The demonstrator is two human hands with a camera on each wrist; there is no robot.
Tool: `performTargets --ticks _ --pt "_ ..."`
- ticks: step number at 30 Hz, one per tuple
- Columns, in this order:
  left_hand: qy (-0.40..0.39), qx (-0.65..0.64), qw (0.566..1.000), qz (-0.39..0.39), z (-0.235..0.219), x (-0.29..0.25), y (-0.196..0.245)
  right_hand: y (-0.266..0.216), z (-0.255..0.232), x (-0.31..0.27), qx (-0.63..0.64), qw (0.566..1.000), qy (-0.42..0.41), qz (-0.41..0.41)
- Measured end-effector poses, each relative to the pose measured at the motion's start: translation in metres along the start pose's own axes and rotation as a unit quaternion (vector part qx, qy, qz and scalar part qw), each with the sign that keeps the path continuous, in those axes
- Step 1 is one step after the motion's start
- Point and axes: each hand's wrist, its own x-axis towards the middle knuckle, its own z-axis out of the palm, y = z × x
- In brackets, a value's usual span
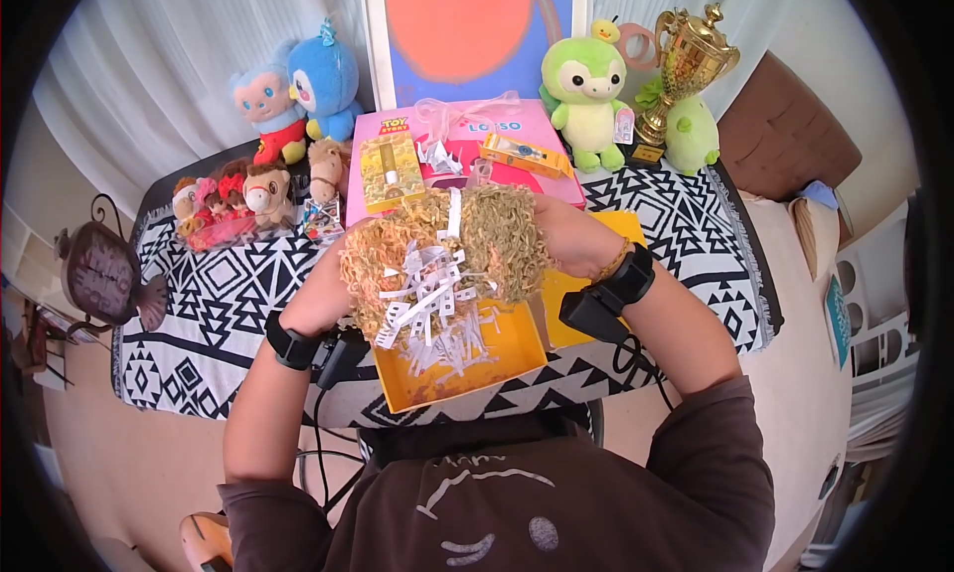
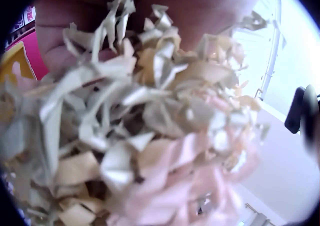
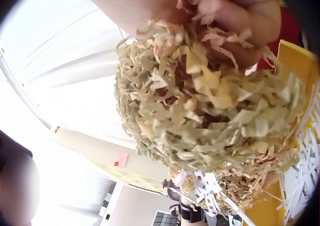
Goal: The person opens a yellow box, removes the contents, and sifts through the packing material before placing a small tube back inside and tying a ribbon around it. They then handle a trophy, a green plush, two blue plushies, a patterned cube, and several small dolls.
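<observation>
Both hands hold up a big bundle of crinkled shredded paper (image 1: 502,249), orange-tan on the left and greenish on the right. My left hand (image 1: 333,279) grips its left side, most of the fingers hidden behind the paper; in the left wrist view pale green, tan and pink strips fill the space below the palm (image 2: 200,10). On the other side, my right hand (image 1: 576,236) grips the greenish part, and its curled fingers (image 3: 250,20) dig into the strips. White paper strips (image 1: 427,299) hang from the bundle's front over an open yellow box (image 1: 467,388).
Behind the bundle lies a pink box (image 1: 397,123) carrying a camouflage-patterned box (image 1: 391,166) and a small yellow package (image 1: 525,153). A yellow lid (image 1: 596,314) is at right. Plush toys (image 1: 586,100) and a gold trophy (image 1: 691,65) stand at the back of the patterned cloth (image 1: 199,353).
</observation>
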Motion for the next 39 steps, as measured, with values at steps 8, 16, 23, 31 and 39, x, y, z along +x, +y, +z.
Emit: performTargets --ticks 8,16,23,31,39 --pt "0.009 -0.147 0.989 -0.021 -0.002 -0.002 -0.012 0.002 -0.001 -0.003 -0.007 1.0 0.017 0.016" --pt "0.033 -0.165 0.984 -0.051 0.005 0.0 -0.006 0.002 -0.001 0.0 -0.084 0.991 0.045 0.099" --pt "0.012 -0.174 0.983 -0.053 0.006 0.001 0.013 -0.005 0.014 -0.002 -0.055 0.994 0.006 0.099" --pt "-0.148 0.047 0.988 0.007 0.018 0.003 0.04 0.002 0.021 0.013 -0.188 0.974 -0.128 0.001" --pt "-0.09 0.107 0.99 0.036 0.012 0.004 0.029 0.005 0.004 0.009 -0.287 0.957 -0.008 -0.041"
